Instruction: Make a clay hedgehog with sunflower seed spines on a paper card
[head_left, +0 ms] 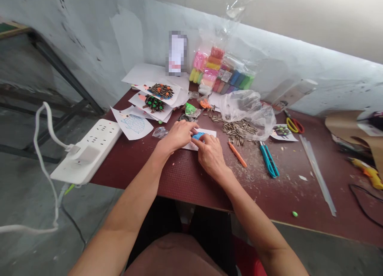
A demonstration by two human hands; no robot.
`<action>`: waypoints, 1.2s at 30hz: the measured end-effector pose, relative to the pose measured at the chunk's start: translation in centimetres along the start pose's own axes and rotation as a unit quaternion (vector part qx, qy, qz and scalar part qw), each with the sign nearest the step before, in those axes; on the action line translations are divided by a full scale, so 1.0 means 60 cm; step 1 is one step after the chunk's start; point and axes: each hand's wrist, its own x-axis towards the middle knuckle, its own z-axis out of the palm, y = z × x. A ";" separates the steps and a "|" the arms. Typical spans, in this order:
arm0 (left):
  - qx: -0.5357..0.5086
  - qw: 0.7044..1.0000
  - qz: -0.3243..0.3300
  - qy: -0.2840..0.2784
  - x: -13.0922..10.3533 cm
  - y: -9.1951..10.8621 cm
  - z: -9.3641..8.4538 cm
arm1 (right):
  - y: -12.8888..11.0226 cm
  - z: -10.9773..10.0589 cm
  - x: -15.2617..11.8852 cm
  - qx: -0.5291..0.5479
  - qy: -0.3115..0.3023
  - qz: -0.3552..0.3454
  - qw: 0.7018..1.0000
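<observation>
A lump of blue modelling clay (198,136) lies on a small white card (211,132) in front of me. My left hand (182,134) comes in from the left, its bent fingers pressed together against the clay's edge. From the other side my right hand (212,153) curls its thumb and fingers onto the same clay. Both hands partly cover the card. Beyond my right hand spreads a pile of striped sunflower seeds (237,131). An orange pen-like stick (237,154) and a teal utility knife (269,160) lie to the right.
Hedgehog cards covered with seeds (160,91) and a blue hedgehog drawing (131,123) lie to the left. A white power strip (92,144) overhangs the left edge. Packs of coloured clay (221,74) lean on the wall. Scissors (295,125), clear sticks (318,174) and a yellow glue gun (366,172) are rightward.
</observation>
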 end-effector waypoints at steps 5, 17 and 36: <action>0.014 1.000 0.008 0.005 0.001 -0.003 0.003 | 0.003 0.004 0.007 -0.028 0.000 0.015 0.999; 0.028 1.000 0.002 0.003 0.003 0.001 0.001 | -0.001 0.006 0.009 -0.048 -0.016 0.013 0.999; 0.006 1.000 0.001 -0.010 0.003 0.002 -0.004 | -0.014 0.004 -0.006 -0.041 -0.007 0.005 0.999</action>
